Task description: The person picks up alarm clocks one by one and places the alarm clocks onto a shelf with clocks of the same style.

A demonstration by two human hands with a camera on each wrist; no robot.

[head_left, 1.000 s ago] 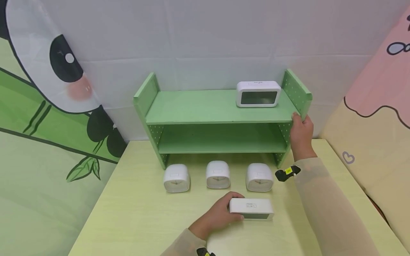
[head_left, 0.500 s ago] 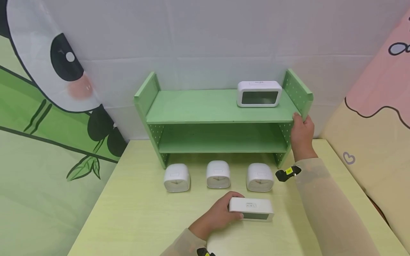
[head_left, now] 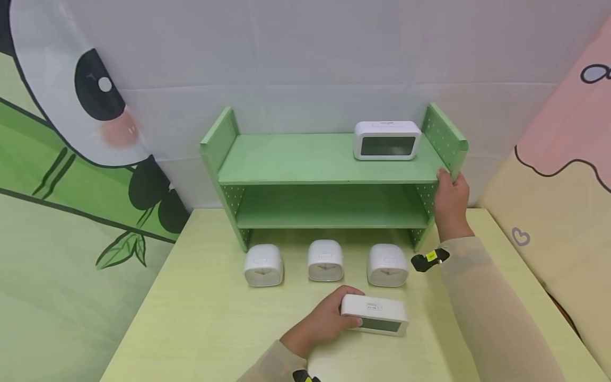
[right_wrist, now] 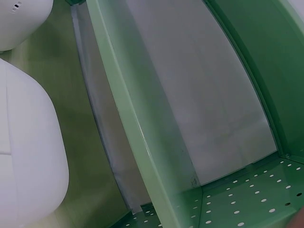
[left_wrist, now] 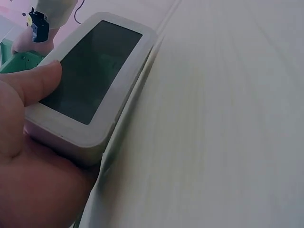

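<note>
My left hand (head_left: 326, 322) grips the left end of a white digital clock (head_left: 374, 307) at the front of the table, thumb over its dark screen (left_wrist: 95, 66) and the other fingers behind. The clock sits at a slight angle, its screen side facing me. Up at the right, my right hand (head_left: 450, 204) holds the front edge of the side panel of a green two-tier shelf (head_left: 286, 156). A second white digital clock (head_left: 387, 127) stands on the top board, near that panel. In the right wrist view, the hand is almost wholly out of frame.
Three small white rounded clocks with dials stand in a row before the shelf: a left one (head_left: 263, 260), a middle one (head_left: 325, 254) and a right one (head_left: 387, 260). Behind the pale yellow table (head_left: 200, 318) hangs a white cloth wall (head_left: 310, 63), with printed cloths at both sides.
The digital clock in my left hand has turned slightly, its right end swinging toward me. My right hand keeps its hold on the shelf panel.
</note>
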